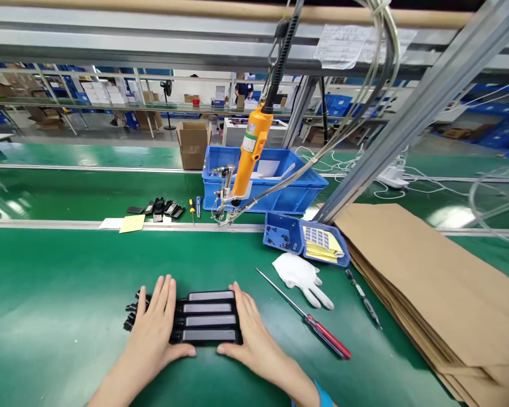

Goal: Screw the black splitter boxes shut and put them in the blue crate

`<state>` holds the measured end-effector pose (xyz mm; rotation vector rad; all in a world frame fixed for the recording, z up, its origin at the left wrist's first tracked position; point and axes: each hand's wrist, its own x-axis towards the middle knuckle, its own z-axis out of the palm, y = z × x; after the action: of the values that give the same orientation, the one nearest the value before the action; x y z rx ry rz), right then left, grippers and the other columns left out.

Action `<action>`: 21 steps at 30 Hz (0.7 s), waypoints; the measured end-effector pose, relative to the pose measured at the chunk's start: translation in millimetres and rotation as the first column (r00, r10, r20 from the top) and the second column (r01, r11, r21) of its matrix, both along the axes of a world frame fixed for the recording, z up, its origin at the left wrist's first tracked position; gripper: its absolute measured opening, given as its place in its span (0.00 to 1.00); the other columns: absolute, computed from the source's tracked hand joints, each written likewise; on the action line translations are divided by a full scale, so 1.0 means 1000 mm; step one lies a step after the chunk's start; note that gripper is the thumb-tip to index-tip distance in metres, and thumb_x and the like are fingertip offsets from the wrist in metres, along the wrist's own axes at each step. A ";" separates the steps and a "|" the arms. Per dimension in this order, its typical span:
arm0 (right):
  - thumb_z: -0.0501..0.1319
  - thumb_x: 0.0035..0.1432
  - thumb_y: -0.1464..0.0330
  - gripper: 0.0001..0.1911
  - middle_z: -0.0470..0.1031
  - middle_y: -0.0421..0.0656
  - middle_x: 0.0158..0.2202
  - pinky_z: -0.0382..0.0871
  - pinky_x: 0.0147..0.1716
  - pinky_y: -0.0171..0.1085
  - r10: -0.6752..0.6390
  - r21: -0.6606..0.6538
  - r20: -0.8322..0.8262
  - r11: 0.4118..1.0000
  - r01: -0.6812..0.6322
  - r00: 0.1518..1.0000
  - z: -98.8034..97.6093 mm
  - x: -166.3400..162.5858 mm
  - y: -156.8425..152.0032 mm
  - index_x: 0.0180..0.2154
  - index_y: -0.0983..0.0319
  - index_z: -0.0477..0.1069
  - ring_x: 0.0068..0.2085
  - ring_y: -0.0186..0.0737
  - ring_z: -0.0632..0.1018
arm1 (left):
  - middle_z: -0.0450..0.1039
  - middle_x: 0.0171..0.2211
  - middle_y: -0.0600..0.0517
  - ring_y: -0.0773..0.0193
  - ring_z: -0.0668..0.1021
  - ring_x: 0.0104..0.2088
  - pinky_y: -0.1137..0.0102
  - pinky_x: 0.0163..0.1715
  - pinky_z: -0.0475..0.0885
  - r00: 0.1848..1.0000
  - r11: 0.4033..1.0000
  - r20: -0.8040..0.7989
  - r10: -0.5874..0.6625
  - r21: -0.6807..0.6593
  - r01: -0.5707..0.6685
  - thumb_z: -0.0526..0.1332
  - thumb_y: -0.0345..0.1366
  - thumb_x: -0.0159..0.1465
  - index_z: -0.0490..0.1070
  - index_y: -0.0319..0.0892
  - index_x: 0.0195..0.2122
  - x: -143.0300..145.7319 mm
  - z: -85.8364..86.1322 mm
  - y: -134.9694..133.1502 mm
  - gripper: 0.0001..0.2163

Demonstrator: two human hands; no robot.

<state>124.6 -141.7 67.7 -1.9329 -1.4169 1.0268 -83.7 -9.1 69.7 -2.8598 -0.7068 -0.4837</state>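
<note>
Several slim black devices with grey top panels lie side by side in a row on the green bench. My left hand spans the left part of the row, its long fingers stretched over the devices and its thumb at the near edge. Black jointed ends stick out past that hand on the left. Against the right ends of the row, my right hand has its fingers at the far corner and its thumb at the near one. Between them, both hands grip the row. The parts beneath my left palm are hidden.
To the right lie a red-handled screwdriver, a white glove, a dark pen-like tool and stacked cardboard. Small blue bins stand behind. An orange electric screwdriver hangs before a blue crate. Black parts lie farther left.
</note>
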 end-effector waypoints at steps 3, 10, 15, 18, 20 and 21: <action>0.71 0.52 0.65 0.63 0.34 0.52 0.74 0.37 0.72 0.48 0.019 -0.012 0.043 1.000 -0.018 0.999 0.004 0.000 0.003 0.71 0.68 0.27 0.73 0.46 0.38 | 0.56 0.66 0.26 0.32 0.62 0.65 0.35 0.59 0.58 1.000 1.000 0.010 0.007 0.021 -0.007 0.54 0.72 0.56 0.27 0.28 0.71 0.005 -0.009 -0.002 0.60; 0.53 0.63 0.48 0.35 0.63 0.51 0.66 0.62 0.64 0.55 -0.291 0.155 0.195 0.952 0.264 0.937 -0.014 0.069 -0.061 0.63 0.61 0.62 0.65 0.52 0.65 | 0.54 0.68 0.31 0.33 0.60 0.66 0.38 0.60 0.59 0.997 0.985 0.018 0.071 -0.156 -0.068 0.66 0.64 0.54 0.24 0.37 0.72 0.009 -0.001 -0.013 0.62; 0.46 0.62 0.40 0.37 0.76 0.54 0.41 0.75 0.41 0.57 -0.585 0.471 0.548 0.806 0.357 0.598 -0.055 0.105 -0.122 0.49 0.65 0.72 0.42 0.57 0.78 | 0.55 0.68 0.36 0.43 0.62 0.66 0.48 0.65 0.59 0.998 0.924 0.022 -0.062 -0.378 0.066 0.76 0.48 0.50 0.22 0.44 0.71 0.021 0.026 -0.016 0.65; 0.48 0.66 0.47 0.28 0.74 0.48 0.37 0.77 0.36 0.45 -0.542 0.494 0.560 0.826 0.273 0.626 -0.063 0.098 -0.135 0.45 0.62 0.72 0.37 0.47 0.80 | 0.67 0.59 0.41 0.45 0.73 0.56 0.52 0.55 0.71 1.000 0.935 0.025 -0.020 -0.354 0.027 0.75 0.41 0.53 0.28 0.49 0.72 0.035 0.023 -0.021 0.59; 0.48 0.67 0.48 0.26 0.74 0.47 0.37 0.77 0.34 0.40 -0.537 0.468 0.535 0.831 0.300 0.653 -0.062 0.089 -0.137 0.42 0.62 0.72 0.37 0.43 0.80 | 0.68 0.52 0.39 0.44 0.74 0.48 0.53 0.45 0.75 0.995 0.967 0.054 0.084 -0.244 -0.069 0.73 0.42 0.55 0.33 0.45 0.72 0.042 0.014 -0.025 0.55; 0.48 0.67 0.48 0.26 0.74 0.48 0.38 0.77 0.34 0.38 -0.540 0.441 0.509 0.832 0.336 0.670 -0.061 0.085 -0.138 0.42 0.61 0.72 0.37 0.43 0.81 | 0.68 0.50 0.37 0.43 0.74 0.46 0.52 0.42 0.76 0.988 0.977 0.075 0.133 -0.177 -0.118 0.71 0.43 0.56 0.35 0.41 0.72 0.045 0.009 -0.027 0.53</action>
<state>209.3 -279.8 6.7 -2.2967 -1.1941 -0.1002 -39.1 -36.2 79.2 -2.9421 -0.9843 -0.5558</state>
